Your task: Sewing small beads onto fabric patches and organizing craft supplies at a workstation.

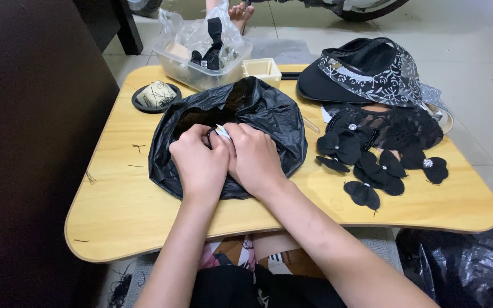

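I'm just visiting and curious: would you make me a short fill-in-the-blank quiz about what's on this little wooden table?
1. Both hands, the left hand and the right hand, rest on a crumpled plastic bag whose colour is ____.
2. The fabric flowers lie to the ____ of that bag.
3. The small round black dish holding pale thread sits at the table's far ____ corner.
4. The clear plastic tub stands ____ the bag, farther from the person.

Missing words: black; right; left; behind
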